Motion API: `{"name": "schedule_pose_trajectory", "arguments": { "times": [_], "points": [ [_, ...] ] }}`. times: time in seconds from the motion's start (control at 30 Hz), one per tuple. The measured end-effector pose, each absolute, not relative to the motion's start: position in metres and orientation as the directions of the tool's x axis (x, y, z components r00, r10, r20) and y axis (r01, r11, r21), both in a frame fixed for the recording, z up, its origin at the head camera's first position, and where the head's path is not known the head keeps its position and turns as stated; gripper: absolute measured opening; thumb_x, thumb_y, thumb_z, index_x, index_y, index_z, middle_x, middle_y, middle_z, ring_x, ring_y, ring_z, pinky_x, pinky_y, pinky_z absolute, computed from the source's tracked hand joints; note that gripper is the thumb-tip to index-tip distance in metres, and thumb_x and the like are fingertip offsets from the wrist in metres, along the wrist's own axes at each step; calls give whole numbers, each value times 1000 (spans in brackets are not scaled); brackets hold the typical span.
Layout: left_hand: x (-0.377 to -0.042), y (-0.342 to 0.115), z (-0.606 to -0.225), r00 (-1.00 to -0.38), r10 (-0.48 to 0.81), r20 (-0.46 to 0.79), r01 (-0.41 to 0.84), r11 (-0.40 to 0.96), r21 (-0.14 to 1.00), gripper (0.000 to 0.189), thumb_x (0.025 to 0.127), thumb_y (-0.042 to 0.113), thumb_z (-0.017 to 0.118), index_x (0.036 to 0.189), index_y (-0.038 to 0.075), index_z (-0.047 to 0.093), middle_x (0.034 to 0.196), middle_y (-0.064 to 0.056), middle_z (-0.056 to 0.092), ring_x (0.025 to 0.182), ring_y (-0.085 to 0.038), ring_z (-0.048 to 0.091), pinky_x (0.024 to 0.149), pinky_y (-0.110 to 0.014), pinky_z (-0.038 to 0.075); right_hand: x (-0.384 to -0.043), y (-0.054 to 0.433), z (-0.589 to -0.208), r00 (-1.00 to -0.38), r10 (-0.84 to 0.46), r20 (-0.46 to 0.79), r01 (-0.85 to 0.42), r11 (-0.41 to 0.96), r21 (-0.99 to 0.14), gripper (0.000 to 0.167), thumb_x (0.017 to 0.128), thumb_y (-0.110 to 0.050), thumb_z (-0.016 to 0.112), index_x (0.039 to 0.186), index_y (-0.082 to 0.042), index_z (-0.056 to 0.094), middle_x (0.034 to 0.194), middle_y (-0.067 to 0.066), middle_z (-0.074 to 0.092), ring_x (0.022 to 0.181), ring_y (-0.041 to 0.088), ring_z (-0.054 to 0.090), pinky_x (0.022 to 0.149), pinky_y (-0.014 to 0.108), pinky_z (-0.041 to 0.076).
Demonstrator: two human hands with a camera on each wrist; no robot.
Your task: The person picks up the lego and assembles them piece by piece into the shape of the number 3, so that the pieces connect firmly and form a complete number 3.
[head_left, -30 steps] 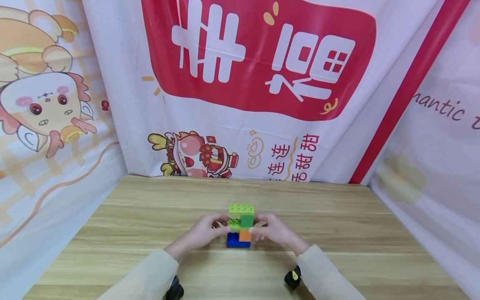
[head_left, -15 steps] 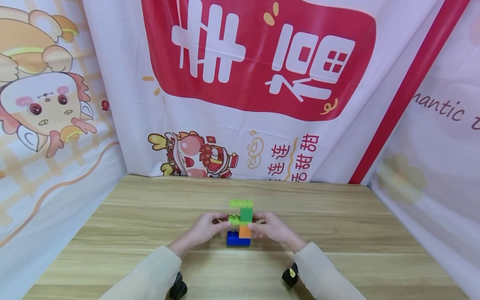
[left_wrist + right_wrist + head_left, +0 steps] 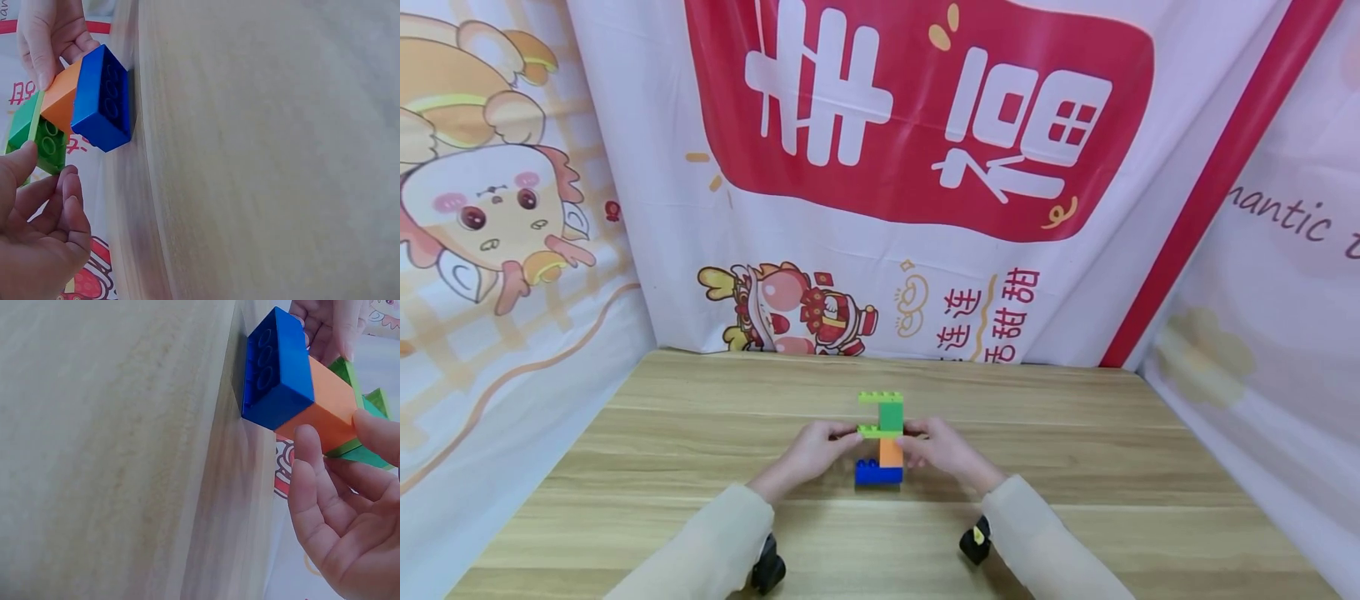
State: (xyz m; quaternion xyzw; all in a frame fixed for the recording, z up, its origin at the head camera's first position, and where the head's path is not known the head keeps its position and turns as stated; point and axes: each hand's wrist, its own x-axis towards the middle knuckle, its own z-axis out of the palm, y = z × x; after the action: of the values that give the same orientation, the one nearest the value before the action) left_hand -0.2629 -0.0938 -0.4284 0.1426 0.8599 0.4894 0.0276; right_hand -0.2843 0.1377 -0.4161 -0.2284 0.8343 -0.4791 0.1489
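Observation:
Between my two hands stands a stack of building blocks. At its bottom is a blue brick, then an orange block, a flat lime plate, a green block and another lime plate on top. My left hand pinches the lower lime plate's left end between thumb and fingertips. From the right side, my right hand grips the stack where orange meets lime, its thumb on the near face. Both wrist views show the hollow underside of the blue brick, so the stack is held up off the table.
The wooden table spreads around the hands. Behind it hangs a printed cloth with red and white lettering, and further cloths close off both sides. A black wrist-worn device shows below the left sleeve, another below the right.
The stack has tilted and risen a little: its top studs faced the head camera before, and now its side does. Both hands have turned with it and kept their hold.

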Motion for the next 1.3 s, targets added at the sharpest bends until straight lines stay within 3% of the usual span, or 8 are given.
{"name": "schedule_pose_trajectory", "arguments": {
  "times": [0.17, 0.3, 0.47, 0.63, 1.03, 1.3],
  "points": [
    [-266, -91, -430, -954, 280, 107, 241, 507, 827, 34, 94, 25, 53, 115, 0, 63, 111, -11, 63, 102, -22, 56, 85, -40, 47, -285, 134, -416, -863, -504, -43, -225, 460, -859, 35, 93, -20, 56, 118, 4, 58, 82, 6, 63, 67, 25, 61, 62, 41, 52],
    [-268, -88, -430, -957, 270, 109, 241, 525, 816, 27, 95, 20, 52, 103, 0, 69, 87, -5, 65, 77, -15, 54, 67, -32, 47, -287, 132, -417, -866, -497, -45, -230, 478, -848, 29, 94, -20, 55, 110, 3, 61, 77, 7, 62, 63, 24, 60, 59, 38, 52],
    [-270, -86, -430, -965, 256, 62, 193, 524, 830, 34, 97, 23, 48, 78, 2, 66, 59, 1, 48, 52, -10, 40, 49, -24, 36, -290, 130, -418, -870, -488, -68, -229, 522, -822, 29, 94, -22, 53, 108, 1, 62, 74, 8, 61, 62, 23, 60, 57, 36, 52],
    [-276, -85, -437, -974, 226, 2, 124, 524, 843, 37, 98, 22, 46, 70, 4, 63, 56, -1, 50, 47, -9, 40, 47, -23, 37, -291, 128, -419, -868, -483, -112, -206, 556, -805, 31, 96, -22, 49, 112, 2, 61, 72, 8, 61, 62, 22, 59, 56, 34, 51],
    [-281, -81, -444, -982, 176, -71, 43, 569, 821, 40, 98, 24, 44, 67, 7, 62, 56, 0, 50, 48, -12, 41, 48, -25, 35, -296, 125, -422, -870, -463, -168, -166, 598, -784, 27, 97, -21, 47, 88, -2, 62, 72, 7, 59, 59, 19, 57, 53, 30, 50],
    [-280, -82, -443, -981, 176, -80, 34, 565, 824, 38, 96, 23, 46, 67, 7, 63, 58, 0, 52, 48, -11, 42, 47, -23, 35, -296, 124, -422, -879, -445, -171, -158, 610, -777, 26, 97, -20, 47, 87, -2, 63, 69, 6, 59, 56, 17, 55, 50, 29, 49]
  ]
}}
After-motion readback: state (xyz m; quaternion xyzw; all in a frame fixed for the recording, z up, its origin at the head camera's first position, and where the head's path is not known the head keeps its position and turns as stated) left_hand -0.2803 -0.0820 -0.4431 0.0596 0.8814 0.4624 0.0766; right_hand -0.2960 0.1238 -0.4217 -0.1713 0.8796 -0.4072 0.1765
